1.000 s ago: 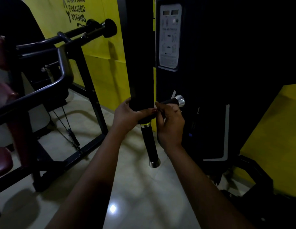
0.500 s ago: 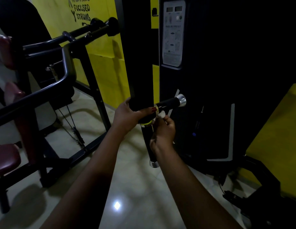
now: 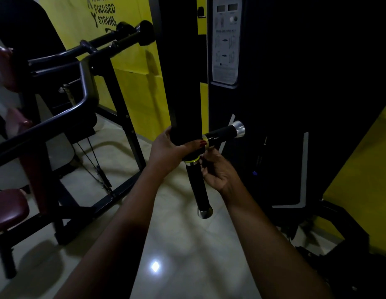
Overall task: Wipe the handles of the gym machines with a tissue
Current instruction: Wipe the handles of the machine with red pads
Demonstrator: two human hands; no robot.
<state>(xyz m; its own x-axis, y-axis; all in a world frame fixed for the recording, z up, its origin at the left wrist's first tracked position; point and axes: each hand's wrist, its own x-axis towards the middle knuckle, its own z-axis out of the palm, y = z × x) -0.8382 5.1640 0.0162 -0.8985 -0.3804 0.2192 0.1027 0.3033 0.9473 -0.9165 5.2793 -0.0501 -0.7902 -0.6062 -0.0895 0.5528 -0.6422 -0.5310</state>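
Observation:
A black machine arm (image 3: 183, 83) ends in two black grips with silver caps. One handle (image 3: 224, 133) sticks out to the right and the other handle (image 3: 198, 190) hangs downward. My left hand (image 3: 170, 152) grips the arm's end where the two handles meet. My right hand (image 3: 220, 171) sits just right of the hanging handle, fingers curled toward its yellow ring. A small pale bit of tissue (image 3: 211, 147) shows at its fingertips; the rest is hidden in the dim light.
A second machine with curved black bars (image 3: 58, 117) and a maroon seat (image 3: 8, 208) stands on the left. A dark housing with an instruction label (image 3: 225, 39) rises behind the handles. The wall is yellow (image 3: 133, 87) and the glossy tiled floor (image 3: 177, 244) lies below.
My right hand has dropped from the sideways handle to the top of the hanging handle. My left hand has kept its grip at the junction.

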